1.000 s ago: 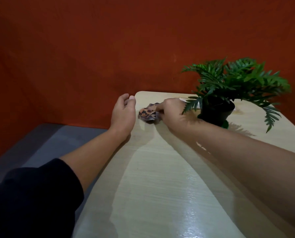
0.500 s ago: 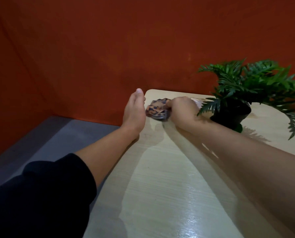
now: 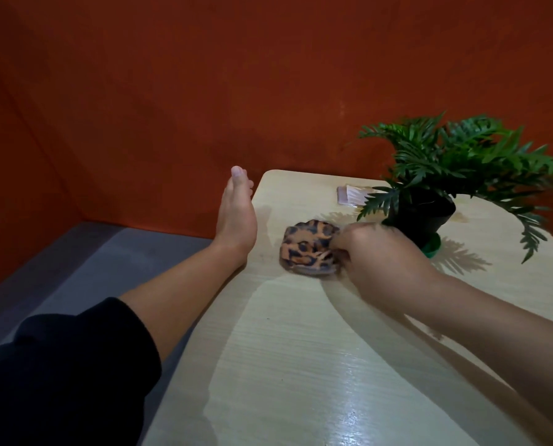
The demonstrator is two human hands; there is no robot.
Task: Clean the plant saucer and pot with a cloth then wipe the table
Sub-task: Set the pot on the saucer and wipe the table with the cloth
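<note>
The curled fingers of the right hand [image 3: 378,255] hide the near edge of the orange-and-black spotted cloth [image 3: 309,249]; fern fronds [image 3: 455,156] cover the black plastic pot [image 3: 424,217]'s rim; the green saucer [image 3: 432,245] shows only a sliver; the small pale object [image 3: 349,194] behind is too blurred to identify.

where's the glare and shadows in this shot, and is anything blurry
Head view: glare streaks the near end of the table; the plant throws frond shadows onto the tabletop beside its black pot; both arms cast broad dark bands. The right hand gripping the patterned cloth looks slightly soft, the left hand fairly sharp. The wide lens bows the edges; overall dim.
</note>
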